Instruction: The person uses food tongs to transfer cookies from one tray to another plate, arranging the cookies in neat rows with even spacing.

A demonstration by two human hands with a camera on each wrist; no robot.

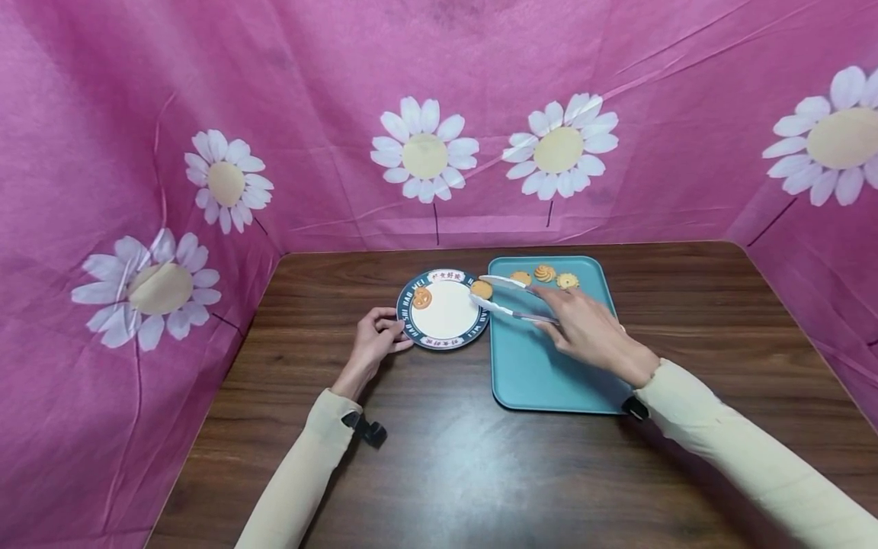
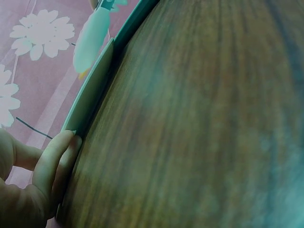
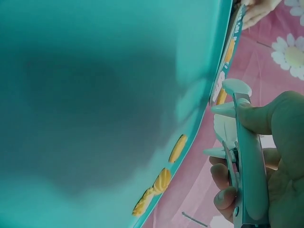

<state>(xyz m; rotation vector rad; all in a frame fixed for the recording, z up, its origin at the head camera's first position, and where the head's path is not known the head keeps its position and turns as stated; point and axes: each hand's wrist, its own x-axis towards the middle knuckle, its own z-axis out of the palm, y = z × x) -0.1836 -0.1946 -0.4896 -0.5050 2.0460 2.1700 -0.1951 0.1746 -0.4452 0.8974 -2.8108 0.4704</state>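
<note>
My left hand [image 1: 373, 339] holds the left rim of a round white plate [image 1: 446, 314] with a dark blue lettered border. A pretzel-shaped cookie [image 1: 421, 298] lies on the plate's upper left. In my right hand [image 1: 590, 328] is a pair of tongs [image 1: 495, 307] with white tips, reaching left across the tray. Between those tips sits a round golden cookie [image 1: 482, 290], over the plate's right rim. The right wrist view shows the thumb and fingers around the tongs' handle [image 3: 251, 175]. In the left wrist view, fingertips [image 2: 66, 137] are right at the plate's edge.
A teal tray [image 1: 542, 374] lies directly right of the plate. Near its far edge are a round cookie [image 1: 521, 277], a swirled cookie [image 1: 545, 273] and a ridged cookie [image 1: 568, 281]. Pink flowered cloth [image 1: 480, 61] hangs behind the wooden table [image 1: 425, 457].
</note>
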